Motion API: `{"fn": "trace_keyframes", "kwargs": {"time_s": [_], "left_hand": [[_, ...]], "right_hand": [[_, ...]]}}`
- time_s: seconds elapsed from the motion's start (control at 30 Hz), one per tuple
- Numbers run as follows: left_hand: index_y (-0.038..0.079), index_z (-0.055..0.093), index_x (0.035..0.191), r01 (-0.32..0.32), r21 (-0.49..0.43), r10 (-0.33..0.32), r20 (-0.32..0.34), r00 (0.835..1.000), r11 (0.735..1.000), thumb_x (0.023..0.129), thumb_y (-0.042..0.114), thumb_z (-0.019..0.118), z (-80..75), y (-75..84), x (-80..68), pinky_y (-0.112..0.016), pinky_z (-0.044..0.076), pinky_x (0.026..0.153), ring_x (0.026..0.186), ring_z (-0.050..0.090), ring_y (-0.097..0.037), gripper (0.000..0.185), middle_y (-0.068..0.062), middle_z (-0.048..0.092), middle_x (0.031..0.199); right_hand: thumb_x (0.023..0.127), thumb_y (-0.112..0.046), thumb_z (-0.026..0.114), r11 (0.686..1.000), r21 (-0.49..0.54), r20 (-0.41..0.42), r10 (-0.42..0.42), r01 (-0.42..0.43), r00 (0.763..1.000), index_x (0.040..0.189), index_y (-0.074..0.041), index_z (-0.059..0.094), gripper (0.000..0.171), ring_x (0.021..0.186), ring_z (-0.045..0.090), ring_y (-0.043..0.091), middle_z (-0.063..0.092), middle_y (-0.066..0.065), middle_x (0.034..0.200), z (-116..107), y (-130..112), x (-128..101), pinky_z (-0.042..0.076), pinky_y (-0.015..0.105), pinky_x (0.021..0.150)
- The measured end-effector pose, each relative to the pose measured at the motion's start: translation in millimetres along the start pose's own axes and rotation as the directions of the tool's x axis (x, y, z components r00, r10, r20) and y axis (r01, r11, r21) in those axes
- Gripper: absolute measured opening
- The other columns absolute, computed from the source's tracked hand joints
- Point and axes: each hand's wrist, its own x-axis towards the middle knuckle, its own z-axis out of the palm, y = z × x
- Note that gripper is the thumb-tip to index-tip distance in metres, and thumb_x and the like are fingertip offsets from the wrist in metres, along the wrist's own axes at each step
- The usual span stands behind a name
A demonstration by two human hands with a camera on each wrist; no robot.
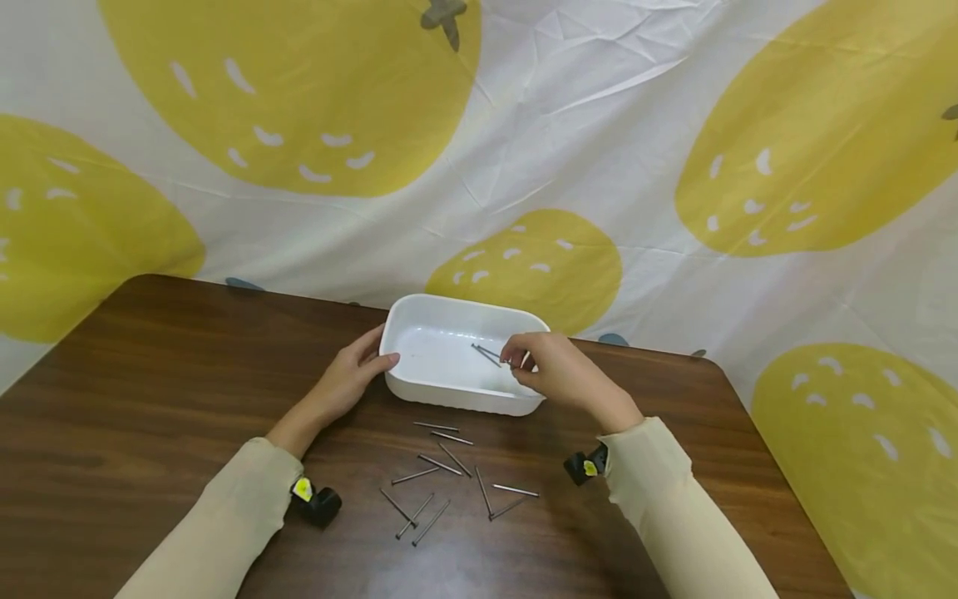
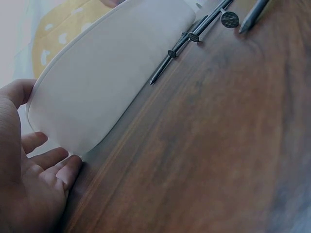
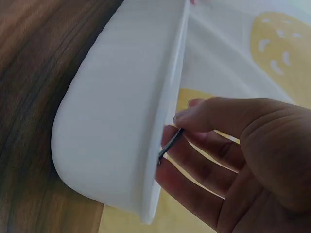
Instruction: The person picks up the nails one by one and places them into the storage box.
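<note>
Nothing here can be read: no words, numbers or brand marks show in any of the three views. The small yellow stickers (image 1: 303, 488) on the black wrist cameras (image 1: 318, 503) carry a mark, but it is too small to make out (the one at the right wrist is no clearer). The white tub (image 1: 449, 391), the nails (image 1: 439, 464) on the bench (image 1: 150, 399) and the yellow-patterned cloth (image 1: 599, 125) behind bear no lettering that shows.
</note>
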Motion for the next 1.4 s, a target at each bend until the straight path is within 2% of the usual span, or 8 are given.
{"fn": "trace_keyframes", "kwargs": {"time_s": [0.17, 0.43, 0.57, 0.83, 1.17, 1.4], "left_hand": [[0.0, 0.026, 0.159, 0.0, 0.004, 0.0, -0.003, 1.0, 1.0, 0.104, 0.023, 0.056, 1.0, -0.2, 0.2, -0.05, 0.031, 0.124, 0.15, 0.034, -0.041, 0.066, -0.024, 0.029, 0.164], [-0.001, 0.026, 0.159, 0.002, -0.003, -0.002, 0.0, 1.0, 1.0, 0.104, 0.023, 0.056, 2.9, -0.5, 1.0, -0.05, 0.031, 0.124, 0.151, 0.032, -0.041, 0.067, -0.024, 0.027, 0.165], [-0.001, 0.026, 0.159, 0.002, -0.003, -0.002, -0.001, 1.0, 1.0, 0.103, 0.022, 0.056, 3.1, -0.9, 1.1, -0.05, 0.03, 0.124, 0.151, 0.031, -0.041, 0.067, -0.024, 0.026, 0.165], [-0.002, 0.027, 0.158, -0.003, -0.006, 0.003, 0.003, 1.0, 1.0, 0.103, 0.021, 0.056, 3.9, -0.1, -1.0, -0.05, 0.03, 0.124, 0.151, 0.031, -0.041, 0.066, -0.025, 0.026, 0.165], [-0.002, 0.026, 0.158, -0.003, 0.002, 0.003, 0.006, 1.0, 1.0, 0.103, 0.021, 0.056, 4.8, 2.3, -2.9, -0.05, 0.03, 0.124, 0.151, 0.031, -0.042, 0.066, -0.025, 0.026, 0.165], [-0.001, 0.027, 0.158, -0.007, -0.001, 0.007, 0.01, 1.0, 1.0, 0.103, 0.021, 0.056, 5.6, 2.1, -3.2, -0.05, 0.03, 0.124, 0.151, 0.031, -0.042, 0.066, -0.024, 0.026, 0.165]], "right_hand": [[0.09, 0.0, 0.066, 0.999, -0.015, 0.017, 0.033, -0.033, 0.999, 0.1, -0.005, 0.073, 0.014, 0.083, 0.066, 0.017, 0.073, 0.004, 0.087, 7, 8, 10, 0.055, 0.029, 0.073], [0.089, 0.002, 0.066, 0.994, -0.088, 0.036, 0.069, -0.066, 0.997, 0.104, -0.003, 0.074, 0.018, 0.088, 0.069, 0.023, 0.074, 0.007, 0.09, 16, 20, 21, 0.058, 0.035, 0.077], [0.087, 0.002, 0.066, 0.99, -0.124, 0.038, 0.077, -0.072, 0.996, 0.102, -0.004, 0.075, 0.018, 0.087, 0.069, 0.02, 0.074, 0.006, 0.089, 21, 26, 27, 0.058, 0.035, 0.077], [0.083, 0.001, 0.07, 0.987, -0.132, 0.017, 0.093, -0.09, 0.995, 0.097, -0.005, 0.076, 0.016, 0.083, 0.067, 0.018, 0.074, 0.005, 0.085, 34, 38, 36, 0.057, 0.033, 0.076], [0.084, -0.001, 0.069, 0.966, -0.238, 0.003, 0.11, -0.106, 0.994, 0.095, -0.007, 0.076, 0.014, 0.083, 0.068, 0.019, 0.074, 0.004, 0.083, 42, 39, 39, 0.058, 0.035, 0.079], [0.086, -0.004, 0.07, 0.945, -0.305, -0.005, 0.128, -0.123, 0.992, 0.094, -0.009, 0.076, 0.011, 0.082, 0.066, 0.019, 0.072, 0.002, 0.082, 46, 39, 38, 0.057, 0.036, 0.076]]}}
